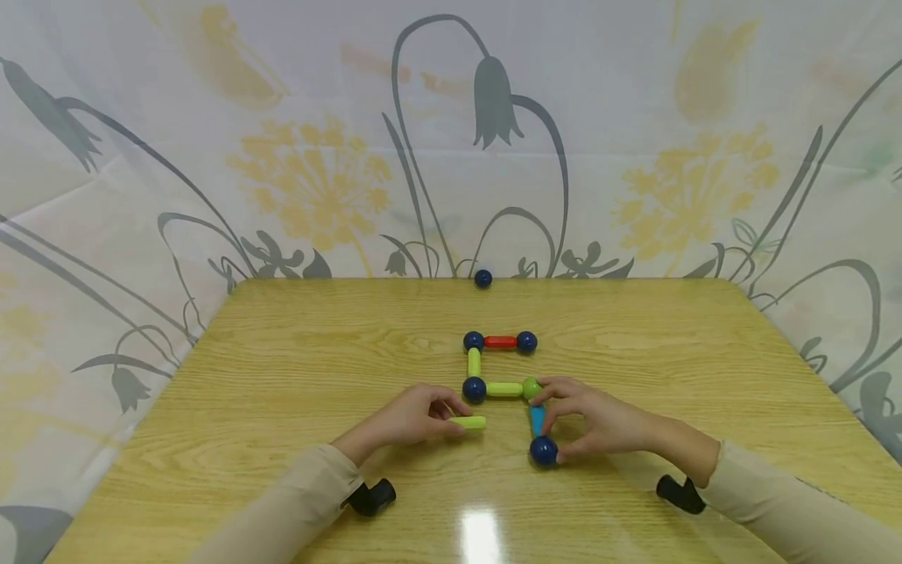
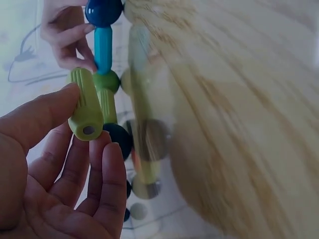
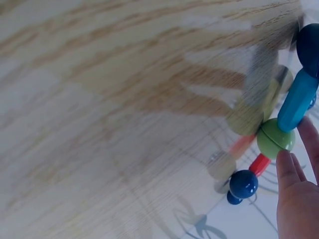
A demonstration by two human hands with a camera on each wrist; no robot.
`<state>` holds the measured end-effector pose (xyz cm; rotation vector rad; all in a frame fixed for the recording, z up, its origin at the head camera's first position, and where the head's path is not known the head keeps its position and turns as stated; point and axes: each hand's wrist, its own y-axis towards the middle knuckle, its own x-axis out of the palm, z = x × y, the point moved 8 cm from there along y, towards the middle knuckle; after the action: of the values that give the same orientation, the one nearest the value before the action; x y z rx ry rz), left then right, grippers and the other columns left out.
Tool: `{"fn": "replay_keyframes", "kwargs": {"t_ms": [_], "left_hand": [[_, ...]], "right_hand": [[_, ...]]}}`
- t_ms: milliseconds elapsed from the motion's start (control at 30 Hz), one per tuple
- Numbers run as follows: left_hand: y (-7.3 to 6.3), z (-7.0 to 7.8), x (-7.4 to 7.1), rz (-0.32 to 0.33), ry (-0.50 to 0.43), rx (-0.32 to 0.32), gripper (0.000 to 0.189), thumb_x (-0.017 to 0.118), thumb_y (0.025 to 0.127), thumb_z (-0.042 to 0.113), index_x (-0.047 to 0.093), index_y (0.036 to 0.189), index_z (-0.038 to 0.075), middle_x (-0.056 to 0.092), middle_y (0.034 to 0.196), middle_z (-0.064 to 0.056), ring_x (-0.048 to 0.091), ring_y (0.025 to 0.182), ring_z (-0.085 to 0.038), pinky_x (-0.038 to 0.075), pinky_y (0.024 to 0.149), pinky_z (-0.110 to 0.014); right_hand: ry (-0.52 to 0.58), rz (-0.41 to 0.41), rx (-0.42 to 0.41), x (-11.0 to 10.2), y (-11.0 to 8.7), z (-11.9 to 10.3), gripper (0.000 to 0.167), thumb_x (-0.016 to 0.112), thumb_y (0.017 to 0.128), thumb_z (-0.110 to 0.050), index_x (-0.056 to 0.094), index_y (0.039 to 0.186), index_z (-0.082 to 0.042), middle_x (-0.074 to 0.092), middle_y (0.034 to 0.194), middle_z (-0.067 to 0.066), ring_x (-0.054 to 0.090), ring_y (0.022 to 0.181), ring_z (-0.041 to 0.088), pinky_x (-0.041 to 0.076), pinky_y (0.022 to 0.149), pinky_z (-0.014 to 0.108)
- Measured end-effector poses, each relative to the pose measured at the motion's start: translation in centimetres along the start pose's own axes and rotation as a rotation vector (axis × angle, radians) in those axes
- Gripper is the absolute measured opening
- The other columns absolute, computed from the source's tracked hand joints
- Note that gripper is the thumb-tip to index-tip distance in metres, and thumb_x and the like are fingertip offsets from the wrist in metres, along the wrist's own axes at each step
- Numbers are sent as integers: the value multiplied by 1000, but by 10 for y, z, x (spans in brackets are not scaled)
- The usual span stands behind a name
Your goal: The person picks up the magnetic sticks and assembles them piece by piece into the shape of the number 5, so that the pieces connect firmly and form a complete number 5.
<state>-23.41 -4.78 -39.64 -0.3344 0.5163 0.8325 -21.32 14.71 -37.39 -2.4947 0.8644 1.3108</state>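
Observation:
In the head view my left hand point(image 1: 416, 419) holds a yellow-green magnetic rod point(image 1: 470, 422) above the table. The left wrist view shows that rod point(image 2: 84, 102) between thumb and fingers, a round metal tip at its near end. My right hand point(image 1: 599, 415) reaches over a blue rod point(image 1: 538, 421). Its fingertips are at a green ball point(image 1: 532, 388) and along that rod, with the thumb against a dark blue ball point(image 1: 544, 451). Another yellow-green rod point(image 1: 504, 389) links the green ball to a dark blue corner ball point(image 1: 474, 389).
From the corner ball a yellow-green rod point(image 1: 474, 363) runs back to a dark blue ball point(image 1: 474, 341). A red rod point(image 1: 501, 341) joins it to another ball point(image 1: 526, 341). One loose dark blue ball point(image 1: 482, 278) lies at the table's back edge, before a flowered cloth point(image 1: 451, 196).

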Motion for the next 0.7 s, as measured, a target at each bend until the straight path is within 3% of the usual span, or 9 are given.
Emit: {"fn": "replay_keyframes", "kwargs": {"t_ms": [167,500,700], "left_hand": [[4,6,9,-19,-23,2,16,71,85,15,70,100,12,62,93,6,55,81,-10,48,70,-24],[12,16,37,-125,-18,0,15,71,85,16,70,99,14,62,87,11,55,76,-5,47,69,-20],[17,21,43,-139,-13,-7,14,70,85,16,70,99,14,63,87,11,56,75,-4,47,68,-20]], "right_hand": [[1,3,-4,1,1,0,23,80,74,-22,65,90,-27,53,124,10,31,126,44,31,94,65],[2,-2,-15,1,1,-1,22,79,75,-21,64,90,-26,52,124,11,30,126,45,33,93,65],[0,-7,-1,0,3,0,23,80,74,-20,65,90,-26,53,124,10,30,127,44,31,95,64]]}}
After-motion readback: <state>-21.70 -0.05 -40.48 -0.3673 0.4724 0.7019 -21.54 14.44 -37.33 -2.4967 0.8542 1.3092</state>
